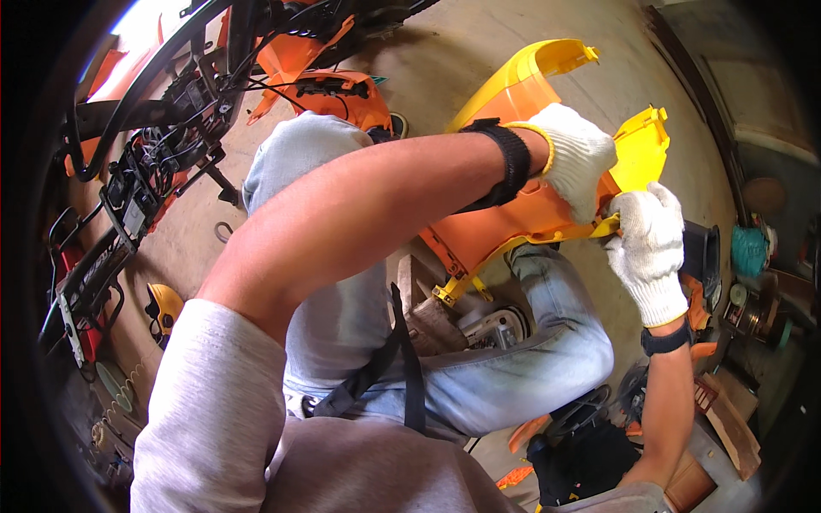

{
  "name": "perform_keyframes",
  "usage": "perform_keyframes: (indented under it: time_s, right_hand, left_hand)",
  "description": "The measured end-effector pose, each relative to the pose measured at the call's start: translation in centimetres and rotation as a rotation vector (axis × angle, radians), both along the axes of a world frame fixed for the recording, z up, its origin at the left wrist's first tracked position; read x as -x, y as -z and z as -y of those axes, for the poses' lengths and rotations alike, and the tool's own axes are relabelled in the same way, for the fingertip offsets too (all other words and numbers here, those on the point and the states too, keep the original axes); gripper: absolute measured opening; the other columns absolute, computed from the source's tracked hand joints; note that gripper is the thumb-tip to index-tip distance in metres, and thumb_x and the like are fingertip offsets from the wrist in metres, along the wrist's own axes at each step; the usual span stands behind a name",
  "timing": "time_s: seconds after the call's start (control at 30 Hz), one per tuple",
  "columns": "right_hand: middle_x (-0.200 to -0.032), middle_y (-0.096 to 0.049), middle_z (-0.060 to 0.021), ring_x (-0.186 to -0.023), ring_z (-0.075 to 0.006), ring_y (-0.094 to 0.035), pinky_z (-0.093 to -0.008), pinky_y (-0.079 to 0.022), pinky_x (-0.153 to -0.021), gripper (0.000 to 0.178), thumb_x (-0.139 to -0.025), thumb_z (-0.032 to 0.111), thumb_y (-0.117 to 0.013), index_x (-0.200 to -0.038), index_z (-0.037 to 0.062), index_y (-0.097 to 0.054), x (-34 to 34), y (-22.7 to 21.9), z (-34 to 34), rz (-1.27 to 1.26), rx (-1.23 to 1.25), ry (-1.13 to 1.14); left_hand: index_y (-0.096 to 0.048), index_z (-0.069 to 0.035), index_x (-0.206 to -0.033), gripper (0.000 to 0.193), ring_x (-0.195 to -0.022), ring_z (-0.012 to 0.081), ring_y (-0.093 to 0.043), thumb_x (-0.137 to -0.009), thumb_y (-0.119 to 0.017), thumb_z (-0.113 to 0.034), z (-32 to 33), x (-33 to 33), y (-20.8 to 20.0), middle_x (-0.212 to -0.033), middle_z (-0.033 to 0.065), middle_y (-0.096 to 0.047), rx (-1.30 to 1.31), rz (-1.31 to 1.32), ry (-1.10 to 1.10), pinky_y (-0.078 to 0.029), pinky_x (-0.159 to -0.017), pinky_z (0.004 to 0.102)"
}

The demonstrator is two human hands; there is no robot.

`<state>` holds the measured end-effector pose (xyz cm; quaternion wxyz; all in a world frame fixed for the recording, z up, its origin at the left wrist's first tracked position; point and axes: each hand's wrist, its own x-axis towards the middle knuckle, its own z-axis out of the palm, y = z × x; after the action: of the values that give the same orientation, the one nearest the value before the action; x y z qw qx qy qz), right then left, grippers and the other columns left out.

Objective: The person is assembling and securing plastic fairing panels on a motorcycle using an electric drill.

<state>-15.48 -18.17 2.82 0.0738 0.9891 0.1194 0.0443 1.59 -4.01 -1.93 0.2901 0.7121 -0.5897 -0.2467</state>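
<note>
A large curved plastic body panel point(496, 224), orange with yellow edges and yellow ends, rests across my bent legs. My left hand point(575, 158), in a white knitted glove, reaches over from the left and is closed on the panel's upper right part, its fingertips partly hidden. At the right end of the same panel, my right hand point(647, 244), also gloved, has its fingers curled on the yellow edge. A broad yellow flap point(641, 150) rises just beyond both hands. Whether either hand pinches some small piece cannot be seen.
To the left stands a stripped motorbike frame point(128, 192) with exposed wiring. An orange part point(342, 98) lies on the floor ahead. A yellow-and-black item point(164, 309) sits at lower left. Wood pieces point(731, 423), a teal bag point(749, 250) and dark parts crowd the right.
</note>
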Motion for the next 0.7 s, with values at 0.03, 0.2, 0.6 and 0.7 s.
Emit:
perform_keyframes:
  time_s: [0.03,0.2,0.6,0.7]
  right_hand:
    - [-0.086,-0.064,-0.0048,-0.09,-0.0333,-0.065,-0.0472,-0.048,-0.101,0.04,-0.056,0.001,-0.077,-0.092,0.0115,-0.062,0.1,0.1,0.0,0.016,0.007,0.009]
    - [-0.096,-0.067,-0.0066,-0.099,-0.0343,-0.065,-0.0477,-0.049,-0.099,0.055,-0.051,0.001,-0.078,-0.103,0.0125,-0.064,0.9,0.3,0.7,0.025,0.0,0.073]
    - [-0.097,-0.07,-0.0082,-0.103,-0.0345,-0.064,-0.0464,-0.047,-0.102,0.092,-0.052,-0.003,-0.082,-0.139,0.0153,-0.056,2.5,0.8,1.9,0.041,-0.098,0.137]
    - [-0.091,-0.068,-0.0053,-0.093,-0.0313,-0.066,-0.0478,-0.047,-0.105,0.087,-0.056,0.005,-0.084,-0.138,0.0144,-0.057,2.3,0.7,2.0,0.034,-0.044,0.158]
  left_hand:
    - [-0.073,-0.006,-0.091,0.046,-0.059,0.0279,-0.07,-0.059,-0.079,-0.04,-0.1,0.0,-0.2,-0.068,0.0113,-0.07,-0.047,-0.018,0.015,-0.056,-0.059,0.0367]
    - [-0.072,-0.006,-0.089,0.044,-0.06,0.028,-0.071,-0.059,-0.079,-0.038,0.0,0.2,-0.5,-0.069,0.0128,-0.07,-0.1,-0.035,0.054,-0.056,-0.058,0.0374]
    - [-0.073,-0.008,-0.094,0.044,-0.071,0.0319,-0.072,-0.062,-0.079,-0.038,0.2,1.3,-0.5,-0.074,0.0143,-0.071,-0.02,-0.002,0.13,-0.057,-0.067,0.0402]
    - [-0.073,-0.007,-0.095,0.046,-0.076,0.0349,-0.072,-0.062,-0.079,-0.038,-0.1,1.2,-0.9,-0.078,0.0162,-0.072,-0.015,-0.036,0.164,-0.057,-0.07,0.0421]
